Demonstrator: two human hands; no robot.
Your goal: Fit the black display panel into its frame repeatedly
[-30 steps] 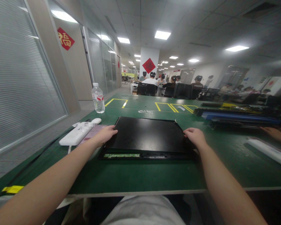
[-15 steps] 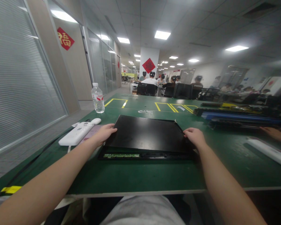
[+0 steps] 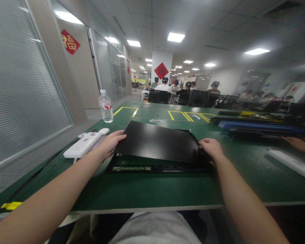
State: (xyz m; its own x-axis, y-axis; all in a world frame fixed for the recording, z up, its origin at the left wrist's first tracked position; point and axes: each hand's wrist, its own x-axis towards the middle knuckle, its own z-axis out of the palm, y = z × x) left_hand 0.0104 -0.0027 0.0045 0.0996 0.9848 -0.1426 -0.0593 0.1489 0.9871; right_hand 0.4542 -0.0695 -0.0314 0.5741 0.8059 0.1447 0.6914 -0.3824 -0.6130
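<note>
A flat black panel [image 3: 157, 140], glossy like a display screen, lies tilted over a thin black frame [image 3: 183, 168], its left side raised off the frame. Along the frame's near edge a strip of green circuit board [image 3: 132, 168] shows. My left hand [image 3: 114, 144] grips the panel's left edge, thumb on top and fingers underneath. At the right edge, my right hand [image 3: 211, 147] is closed in a pinch by the corner of panel and frame; its fingertips are partly hidden. Most of the frame's inside is covered by the panel.
A white power strip [image 3: 82, 145] and a water bottle [image 3: 106, 106] stand left on the green table [image 3: 147, 193]. Dark and blue long parts [image 3: 259, 127] lie at the right, near another person's hand [image 3: 298, 144] and a white bar-shaped device [image 3: 292, 163].
The panel's left side has risen with my left hand, widening the gap above the frame. My right hand has stayed almost in place at the right edge.
</note>
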